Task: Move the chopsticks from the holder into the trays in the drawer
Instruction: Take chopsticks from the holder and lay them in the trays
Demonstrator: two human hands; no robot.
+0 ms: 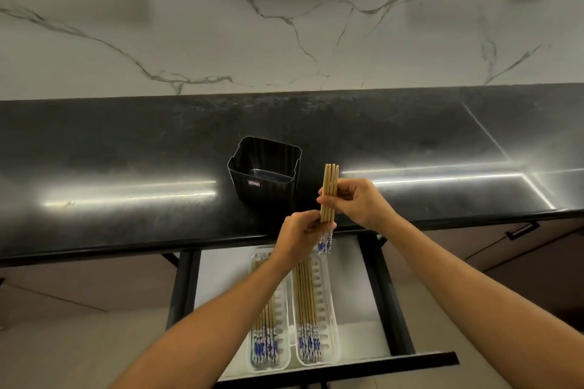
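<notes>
- Left hand [298, 232] and right hand [354, 200] both pinch the chopsticks [329, 193] upright — probably squaring their ends.
- Holder [264, 167] on the tabletop [126, 151] looks emptied; both trays [325, 319] are already part-filled.

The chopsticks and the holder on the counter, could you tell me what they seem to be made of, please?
Chopsticks: probably bamboo or wood, matte tan shafts; the blue-and-white ends look painted or printed. Holder: likely glossy black plastic, ribbed walls catching light.
</notes>
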